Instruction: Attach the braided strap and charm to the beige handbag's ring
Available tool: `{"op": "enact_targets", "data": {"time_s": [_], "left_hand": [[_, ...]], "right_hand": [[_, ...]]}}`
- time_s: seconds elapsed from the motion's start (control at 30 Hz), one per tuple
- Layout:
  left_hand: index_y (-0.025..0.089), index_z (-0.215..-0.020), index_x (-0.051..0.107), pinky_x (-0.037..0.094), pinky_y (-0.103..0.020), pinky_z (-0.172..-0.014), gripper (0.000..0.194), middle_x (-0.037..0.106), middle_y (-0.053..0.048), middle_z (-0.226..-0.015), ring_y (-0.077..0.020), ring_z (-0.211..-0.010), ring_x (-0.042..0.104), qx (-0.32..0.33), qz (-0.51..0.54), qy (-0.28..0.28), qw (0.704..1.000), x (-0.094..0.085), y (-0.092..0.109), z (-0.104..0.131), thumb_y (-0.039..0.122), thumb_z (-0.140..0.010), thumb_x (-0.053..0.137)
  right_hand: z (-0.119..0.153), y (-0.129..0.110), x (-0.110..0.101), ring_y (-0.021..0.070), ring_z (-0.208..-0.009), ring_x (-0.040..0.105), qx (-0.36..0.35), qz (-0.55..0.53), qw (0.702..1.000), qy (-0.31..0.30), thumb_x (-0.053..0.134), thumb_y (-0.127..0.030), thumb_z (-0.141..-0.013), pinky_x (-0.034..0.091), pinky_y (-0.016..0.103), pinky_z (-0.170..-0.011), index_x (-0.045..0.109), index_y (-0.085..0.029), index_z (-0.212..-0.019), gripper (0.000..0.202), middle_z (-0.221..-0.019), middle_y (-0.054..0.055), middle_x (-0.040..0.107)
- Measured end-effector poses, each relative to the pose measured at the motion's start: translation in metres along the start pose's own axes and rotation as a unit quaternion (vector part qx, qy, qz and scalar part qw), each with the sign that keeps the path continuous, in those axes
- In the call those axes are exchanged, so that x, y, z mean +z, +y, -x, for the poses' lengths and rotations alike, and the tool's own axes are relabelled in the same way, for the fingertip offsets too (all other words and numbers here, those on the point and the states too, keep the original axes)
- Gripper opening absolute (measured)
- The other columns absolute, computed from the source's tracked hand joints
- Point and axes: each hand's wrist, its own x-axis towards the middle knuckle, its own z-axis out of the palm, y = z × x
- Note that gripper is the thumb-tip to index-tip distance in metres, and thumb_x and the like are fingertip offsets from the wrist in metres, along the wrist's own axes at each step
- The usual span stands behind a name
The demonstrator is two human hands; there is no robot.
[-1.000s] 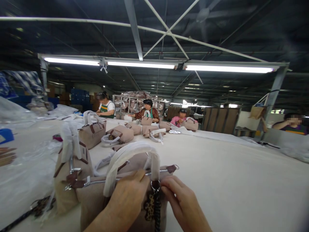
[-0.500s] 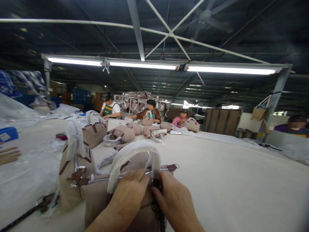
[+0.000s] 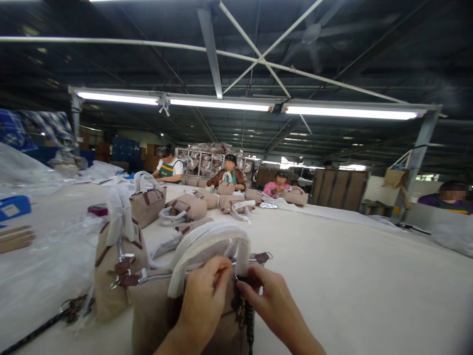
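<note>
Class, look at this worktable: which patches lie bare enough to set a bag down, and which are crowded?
Bare: the wide white table right of the near handbag, up to the far bags. Crowded: the left side, with plastic sheeting, a standing bag and more bags behind.

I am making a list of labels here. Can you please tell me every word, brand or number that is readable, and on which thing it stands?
None can be read.
Blue box: pale label, too blurred to read.
Bag under the left hand and right hand: no lettering shows.
Cardboard boxes far behind: too small to tell.
</note>
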Motion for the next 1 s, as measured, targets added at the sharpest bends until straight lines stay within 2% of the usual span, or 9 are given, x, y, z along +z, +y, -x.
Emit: {"op": "enact_targets", "data": {"time_s": [0.07,0.13,0.2,0.27,0.4,0.5,0.6,0.73,1.0], "left_hand": [[0.021,-0.086,0.057,0.053,-0.031,-0.075,0.014,0.065,-0.001,-0.08,-0.0189,-0.075,0.067,-0.056,0.119,0.038,0.991,0.009,0.001,0.0,0.034,-0.084,0.054],[0.021,-0.089,0.05,0.056,-0.033,-0.069,0.019,0.062,0.001,-0.08,-0.018,-0.067,0.066,-0.116,0.216,0.058,0.968,0.016,0.003,0.001,0.039,-0.083,0.055],[0.022,-0.091,0.048,0.055,-0.031,-0.062,0.021,0.058,0.003,-0.073,-0.016,-0.059,0.061,-0.128,0.233,0.072,0.961,0.019,0.006,0.002,0.041,-0.085,0.052],[0.02,-0.094,0.051,0.05,-0.027,-0.06,0.018,0.056,0.004,-0.069,-0.0144,-0.057,0.057,-0.105,0.19,0.06,0.974,0.02,0.008,0.005,0.036,-0.086,0.051],[0.019,-0.09,0.057,0.044,-0.025,-0.06,0.012,0.058,0.001,-0.074,-0.0144,-0.062,0.054,-0.083,0.06,-0.022,0.995,0.019,0.01,0.013,0.021,-0.085,0.046],[0.018,-0.089,0.059,0.044,-0.029,-0.07,0.019,0.064,-0.003,-0.079,-0.0185,-0.075,0.06,-0.072,-0.064,-0.046,0.994,0.021,0.014,0.014,0.01,-0.085,0.042],[0.017,-0.091,0.061,0.045,-0.033,-0.08,0.027,0.069,-0.009,-0.092,-0.0233,-0.089,0.064,-0.071,-0.158,-0.079,0.982,0.024,0.024,0.012,0.004,-0.084,0.039],[0.016,-0.099,0.062,0.047,-0.036,-0.088,0.032,0.07,-0.012,-0.104,-0.0259,-0.099,0.065,-0.101,-0.193,-0.111,0.97,0.028,0.036,0.01,0.003,-0.086,0.036],[0.015,-0.104,0.059,0.048,-0.034,-0.083,0.031,0.072,-0.012,-0.099,-0.0258,-0.097,0.069,-0.151,-0.248,-0.126,0.949,0.026,0.045,0.005,0.004,-0.087,0.036]], "right_hand": [[0.001,-0.001,0.0,0.0179,-0.065,0.055,-0.001,0.001,1.0,-0.002,0.052,-0.035,-0.08,0.038,0.029,-0.062,0.059,-0.02,-0.077,0.017,-0.067,0.001,0.06],[0.001,-0.002,-0.001,0.0185,-0.066,0.054,-0.004,0.002,1.0,-0.012,0.049,-0.037,-0.082,0.037,0.029,-0.063,0.059,-0.019,-0.077,0.021,-0.068,0.001,0.06],[0.0,-0.003,-0.004,0.0188,-0.066,0.054,-0.005,0.0,1.0,-0.025,0.047,-0.038,-0.084,0.036,0.03,-0.063,0.059,-0.019,-0.074,0.024,-0.069,0.002,0.061],[-0.001,-0.003,-0.007,0.0196,-0.069,0.056,-0.002,-0.009,0.999,-0.041,0.045,-0.039,-0.084,0.037,0.031,-0.065,0.06,-0.019,-0.075,0.027,-0.071,0.003,0.063],[-0.003,-0.001,-0.01,0.0204,-0.074,0.058,0.004,-0.03,0.998,-0.061,0.046,-0.041,-0.085,0.04,0.032,-0.069,0.065,-0.018,-0.082,0.029,-0.077,0.004,0.067],[-0.002,0.001,-0.008,0.0195,-0.075,0.058,0.004,-0.048,0.997,-0.055,0.048,-0.04,-0.086,0.041,0.031,-0.07,0.066,-0.019,-0.084,0.027,-0.079,0.002,0.067],[0.001,0.004,-0.007,0.0195,-0.077,0.06,-0.002,-0.054,0.997,-0.052,0.048,-0.04,-0.088,0.041,0.031,-0.071,0.066,-0.02,-0.087,0.027,-0.081,0.002,0.068],[0.003,0.005,-0.007,0.0204,-0.081,0.062,-0.01,-0.062,0.997,-0.049,0.047,-0.039,-0.089,0.043,0.032,-0.075,0.066,-0.019,-0.088,0.027,-0.084,0.003,0.07],[0.007,0.005,-0.006,0.02,-0.085,0.063,-0.02,-0.086,0.995,-0.04,0.05,-0.034,-0.089,0.044,0.032,-0.077,0.069,-0.019,-0.095,0.024,-0.093,0.004,0.073]]}}
